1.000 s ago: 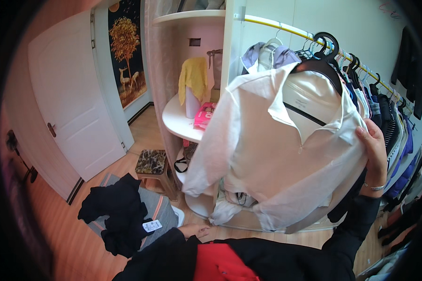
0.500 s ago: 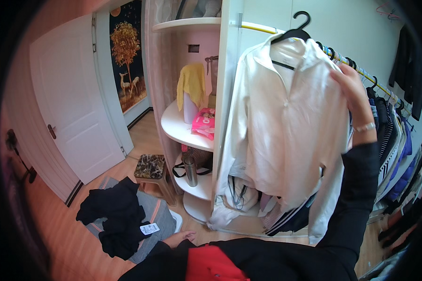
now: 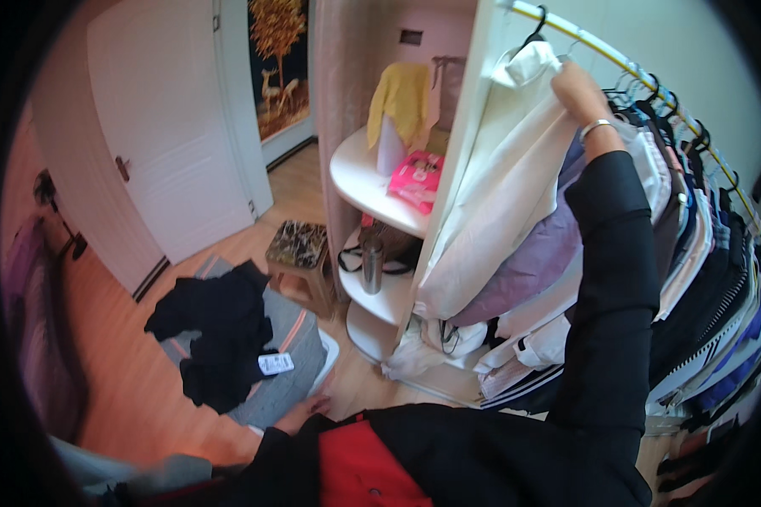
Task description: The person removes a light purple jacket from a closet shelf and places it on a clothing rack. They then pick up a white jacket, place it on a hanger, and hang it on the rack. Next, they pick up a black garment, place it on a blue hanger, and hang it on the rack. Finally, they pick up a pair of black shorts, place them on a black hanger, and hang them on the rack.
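Observation:
A cream half-zip pullover (image 3: 507,160) hangs from a black hanger (image 3: 537,27) at the left end of the clothes rail (image 3: 617,55). My right hand (image 3: 582,93), with a bracelet at the wrist, is closed on the pullover's upper shoulder beside the collar. The pullover is turned nearly edge-on, against a lilac garment (image 3: 524,266). Low in front of me, my left hand (image 3: 304,412) is partly hidden by my sleeve; its visible fingers look loose, with nothing seen in them. Nearest to it is a grey fabric storage box (image 3: 292,372) with a black garment (image 3: 220,329) and white tag on top.
Several garments (image 3: 693,228) hang along the rail to the right. Left of them stands a curved white shelf unit (image 3: 368,182) with a yellow cloth (image 3: 400,97), a pink packet (image 3: 416,179) and a metal bottle (image 3: 372,266). A stool (image 3: 298,245) and white door (image 3: 165,127) are further left.
The pullover was spread facing me; now it hangs on the rail at the left end, turned edge-on. My right hand has moved up and left with it, and the view has shifted right.

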Motion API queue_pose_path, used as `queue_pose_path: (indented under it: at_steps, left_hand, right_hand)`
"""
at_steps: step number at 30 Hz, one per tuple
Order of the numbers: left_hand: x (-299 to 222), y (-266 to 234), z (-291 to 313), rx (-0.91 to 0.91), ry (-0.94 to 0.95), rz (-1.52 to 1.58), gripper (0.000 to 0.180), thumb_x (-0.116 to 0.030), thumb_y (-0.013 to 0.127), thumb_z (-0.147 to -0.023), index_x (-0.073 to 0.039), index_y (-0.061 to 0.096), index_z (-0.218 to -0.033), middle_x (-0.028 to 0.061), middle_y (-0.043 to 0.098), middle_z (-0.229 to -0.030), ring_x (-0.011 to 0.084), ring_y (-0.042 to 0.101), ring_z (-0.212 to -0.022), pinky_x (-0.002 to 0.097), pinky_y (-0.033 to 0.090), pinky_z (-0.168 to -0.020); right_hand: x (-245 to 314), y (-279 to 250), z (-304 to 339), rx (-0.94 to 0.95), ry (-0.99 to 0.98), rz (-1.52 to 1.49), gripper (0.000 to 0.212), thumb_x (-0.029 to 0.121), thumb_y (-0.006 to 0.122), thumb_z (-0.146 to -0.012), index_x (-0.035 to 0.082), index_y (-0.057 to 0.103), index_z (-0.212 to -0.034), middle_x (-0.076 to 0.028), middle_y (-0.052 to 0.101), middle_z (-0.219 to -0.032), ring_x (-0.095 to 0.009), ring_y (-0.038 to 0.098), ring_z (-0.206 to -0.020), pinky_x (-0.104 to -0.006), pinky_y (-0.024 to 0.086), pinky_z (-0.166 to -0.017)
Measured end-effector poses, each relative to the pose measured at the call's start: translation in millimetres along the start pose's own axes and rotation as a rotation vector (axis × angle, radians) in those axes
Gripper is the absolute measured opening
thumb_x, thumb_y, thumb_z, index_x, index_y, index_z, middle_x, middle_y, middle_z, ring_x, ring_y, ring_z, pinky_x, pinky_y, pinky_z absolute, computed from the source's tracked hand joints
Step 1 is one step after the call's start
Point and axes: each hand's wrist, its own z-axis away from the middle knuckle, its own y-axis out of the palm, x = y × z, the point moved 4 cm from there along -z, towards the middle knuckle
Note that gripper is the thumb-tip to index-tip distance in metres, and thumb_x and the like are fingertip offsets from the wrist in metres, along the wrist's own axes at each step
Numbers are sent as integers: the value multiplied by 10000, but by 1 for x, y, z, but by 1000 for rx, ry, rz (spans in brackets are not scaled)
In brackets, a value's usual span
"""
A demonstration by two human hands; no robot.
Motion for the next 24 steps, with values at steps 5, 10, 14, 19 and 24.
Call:
queue_pose_path:
  at_steps: [5,10,14,19,24]
  left_hand:
    - [23,-13,19,-48,-216,-300,340,-76,498,-983,-49,528,-1321,92,531,-1331,178,528,-1211,275,437,-1009]
    - [26,-21,26,-56,-70,-692,400,-180,602,-965,-51,524,-1336,101,623,-1187,173,599,-1073,281,474,-924]
    - [39,-22,32,-62,-211,-654,396,-182,586,-975,-72,522,-1350,98,642,-1176,170,613,-1053,300,497,-896]
    - [41,-13,39,1,-209,-749,409,-132,590,-968,-111,507,-1368,122,636,-1190,184,625,-1067,319,512,-896]
    - [53,-10,45,-23,-319,-687,462,-91,630,-937,-113,497,-1378,109,613,-1229,186,610,-1065,305,494,-912]
  right_hand:
    - [10,29,10,-76,-197,-332,561,378,568,-928,-41,526,-1299,-260,605,-1242,-399,579,-1147,-401,440,-997]
    - [37,44,128,-666,-642,-104,504,313,627,-918,29,531,-1324,-215,594,-1244,-379,565,-1157,-399,428,-1003]
    - [47,118,258,-375,-800,-375,395,-5,622,-786,41,578,-1176,-150,624,-1138,-343,594,-1096,-447,460,-925]
    - [-2,300,362,1118,-404,-869,394,133,577,-942,70,530,-1328,-81,633,-1058,-154,612,-940,-303,498,-817]
    - [-127,432,391,738,372,-700,336,226,549,-960,15,620,-1212,-73,643,-975,-139,610,-863,-273,496,-711]
